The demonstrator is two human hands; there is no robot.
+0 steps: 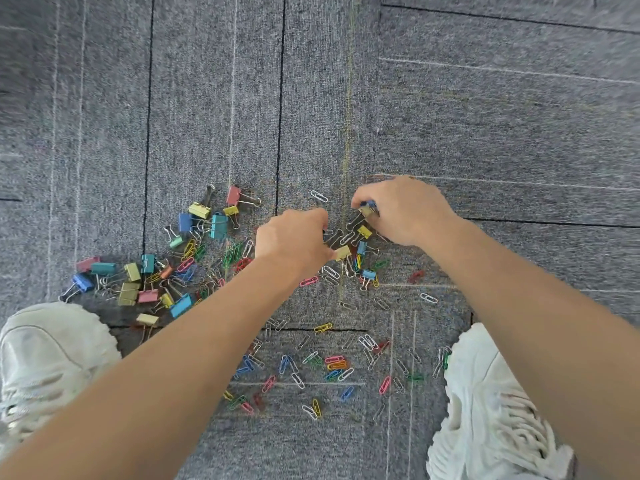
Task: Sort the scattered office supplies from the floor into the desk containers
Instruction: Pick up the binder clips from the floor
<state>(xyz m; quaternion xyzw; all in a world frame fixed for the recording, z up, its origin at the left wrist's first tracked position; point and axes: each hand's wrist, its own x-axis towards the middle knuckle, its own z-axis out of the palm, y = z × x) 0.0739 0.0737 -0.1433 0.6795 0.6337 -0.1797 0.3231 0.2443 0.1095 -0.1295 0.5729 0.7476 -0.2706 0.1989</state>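
head view: shoes [52, 358] flank clips [219, 226]; carpet [485, 116] stretches beyond.

Grey carpet-tile floor [485, 116]; dark seams between tiles; thin pale lines across the pile; even light

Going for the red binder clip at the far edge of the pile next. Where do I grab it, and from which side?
I'd pinch the red binder clip by its two wire handles. Both stretch out to the right onto bare carpet, so come in from the right. A small yellow clip crowds its near side.
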